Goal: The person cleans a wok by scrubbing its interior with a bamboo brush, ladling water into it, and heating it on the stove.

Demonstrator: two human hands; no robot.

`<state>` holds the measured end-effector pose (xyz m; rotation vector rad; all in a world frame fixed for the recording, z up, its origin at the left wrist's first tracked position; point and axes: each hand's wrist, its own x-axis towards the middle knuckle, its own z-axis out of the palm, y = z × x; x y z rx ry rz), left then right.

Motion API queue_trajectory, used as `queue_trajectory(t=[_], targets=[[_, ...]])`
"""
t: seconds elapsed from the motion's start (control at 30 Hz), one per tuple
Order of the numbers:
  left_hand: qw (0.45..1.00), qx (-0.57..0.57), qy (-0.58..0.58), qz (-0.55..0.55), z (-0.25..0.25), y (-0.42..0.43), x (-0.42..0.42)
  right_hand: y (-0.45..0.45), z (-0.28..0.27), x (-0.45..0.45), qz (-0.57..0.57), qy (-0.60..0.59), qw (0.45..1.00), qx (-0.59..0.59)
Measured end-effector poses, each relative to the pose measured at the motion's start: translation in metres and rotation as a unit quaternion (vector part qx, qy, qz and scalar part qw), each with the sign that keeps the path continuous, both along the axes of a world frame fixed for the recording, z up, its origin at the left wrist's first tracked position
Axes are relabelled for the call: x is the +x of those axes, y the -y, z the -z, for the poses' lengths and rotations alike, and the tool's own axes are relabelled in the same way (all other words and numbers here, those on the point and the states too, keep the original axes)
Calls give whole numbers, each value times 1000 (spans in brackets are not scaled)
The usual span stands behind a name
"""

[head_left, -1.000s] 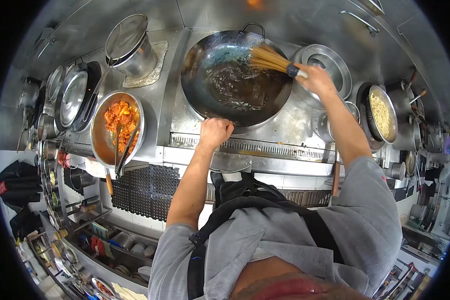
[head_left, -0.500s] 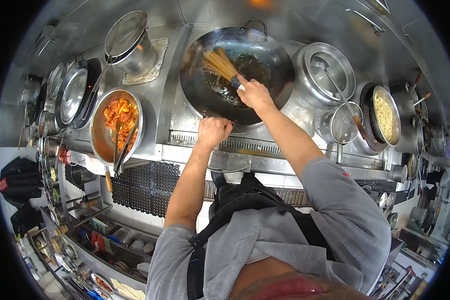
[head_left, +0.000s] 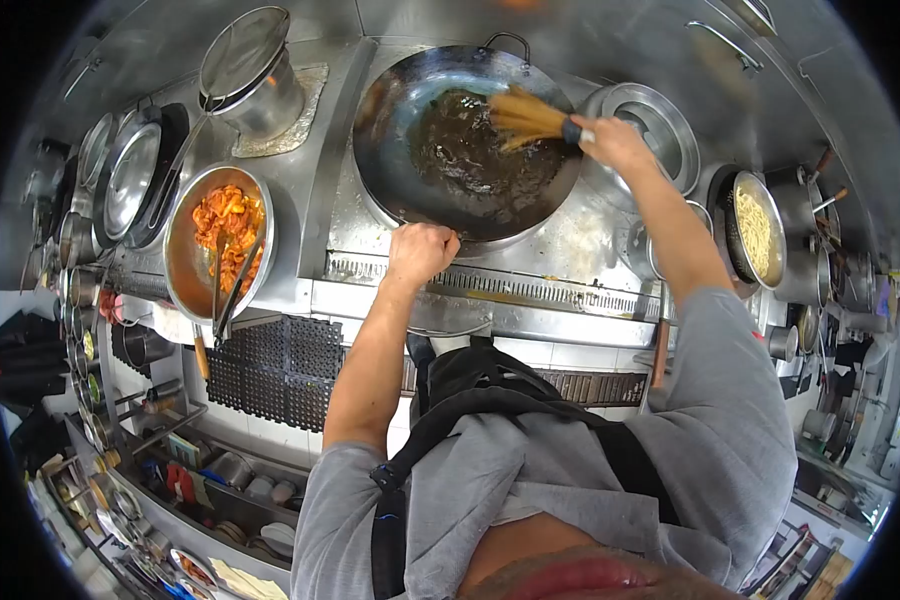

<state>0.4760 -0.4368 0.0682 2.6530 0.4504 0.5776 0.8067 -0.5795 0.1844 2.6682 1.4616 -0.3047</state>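
A large dark wok (head_left: 390,150) sits on the steel stove, with dark, shiny liquid in its bottom. My left hand (head_left: 423,252) is closed at the wok's near rim, its fingers wrapped around something at the edge, probably hidden under them. My right hand (head_left: 615,143) grips the dark-banded handle end of a bamboo whisk (head_left: 525,118) over the wok's right side. The whisk's bristles are slightly blurred and point left into the wok.
Left of the wok stand a steel bowl (head_left: 182,262) of red-orange food with tongs and a strainer on a pot (head_left: 273,108). To the right are a round steel pot (head_left: 685,150) and a basket of noodles (head_left: 756,235). Stacked pans line the far left.
The whisk in my right hand swept from the wok's right side to its left, then back to the right. My left hand stayed at the near rim. The view shifted slightly.
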Motion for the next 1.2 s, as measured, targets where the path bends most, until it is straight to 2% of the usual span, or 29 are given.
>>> queue_trajectory(t=[0.03,0.1,0.13,0.23,0.33,0.5,0.57,0.63,0.67,0.7,0.77,0.8,0.83,0.9,1.0,1.03,1.07,1.1,1.17,1.2], targets=[[1000,3,-4,-4,-1,0,0,-22,4,-4,31,50,998,7],[1000,5,-4,-2,-4,0,0,-52,44,-10,13,88,995,44],[1000,9,-7,-3,-2,-2,0,-62,49,-26,24,66,993,90],[1000,6,-15,2,-1,1,0,-62,38,-63,22,-23,996,83],[1000,13,-7,-9,-5,4,1,-35,28,-91,-74,-13,996,47],[999,-6,33,-1,2,4,-2,32,7,-58,-43,-10,998,46],[997,-16,80,8,-2,4,-4,56,-2,-38,15,8,999,36],[978,-126,163,37,2,4,-11,80,-7,-24,20,21,996,90],[970,-131,205,19,-2,9,-20,85,-6,-23,10,12,990,140],[961,-130,246,0,-10,13,-32,85,-7,-34,5,-4,991,133],[960,-145,234,-44,-10,24,-68,83,-26,-58,86,-49,983,156],[955,-167,231,-86,1,28,-89,76,-49,-86,127,-119,977,127],[947,-189,228,-126,12,32,-110,74,-41,-100,126,-124,976,128],[949,-224,156,-159,37,41,-154,73,-22,-119,48,-171,970,168],[939,-268,61,-208,50,58,-204,79,-12,-130,0,-179,980,88],[909,-331,-16,-254,63,62,-225,85,-5,-131,-31,-172,983,60],[892,-364,-30,-265,89,65,-249,91,-15,-116,9,-179,984,2],[874,-396,-40,-278,124,70,-276,98,-23,-100,13,-115,993,3],[828,-438,-187,-297,178,84,-332,114,-28,-63,3,19,1000,17],[861,-296,-328,-252,215,92,-366,117,-36,-54,33,36,998,50]])
